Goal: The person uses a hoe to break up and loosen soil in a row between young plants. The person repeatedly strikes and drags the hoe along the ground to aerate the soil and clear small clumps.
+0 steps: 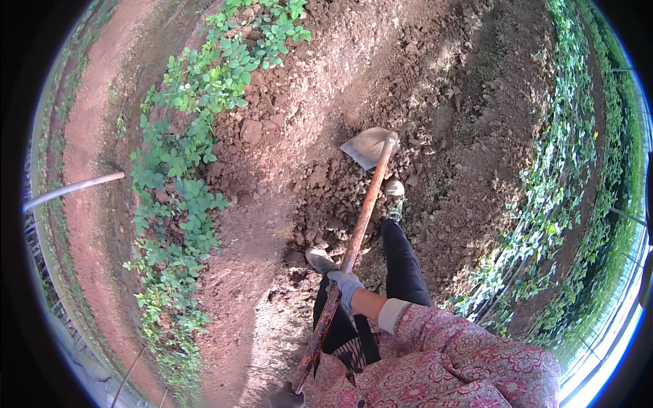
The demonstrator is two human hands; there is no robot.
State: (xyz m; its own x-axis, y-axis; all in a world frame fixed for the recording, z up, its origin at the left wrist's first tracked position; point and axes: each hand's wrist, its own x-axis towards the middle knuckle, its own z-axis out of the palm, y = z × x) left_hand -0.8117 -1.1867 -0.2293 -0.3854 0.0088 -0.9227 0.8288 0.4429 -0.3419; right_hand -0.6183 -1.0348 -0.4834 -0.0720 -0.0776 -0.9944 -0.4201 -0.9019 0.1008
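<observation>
A long-handled hoe runs diagonally across the middle of the view, its worn wooden handle (365,214) reaching toward me at the bottom. Its broad metal blade (370,145) rests at the loose soil, edge turned to the left. My right hand (346,285), in a light grey glove, grips the handle about midway, in front of my legs. Near the handle's butt end, my left hand (287,397) in a darker-looking glove is closed around it, partly cut off by the bottom edge. Crumbled brown clods (326,204) lie under and beside the blade.
My shoes (394,193) stand on broken soil, close to the handle. Leafy green plants (186,173) line the left side, and another leafy row (548,204) runs along the right. A pale pole (76,189) juts in at far left, beside a reddish dirt path (84,153).
</observation>
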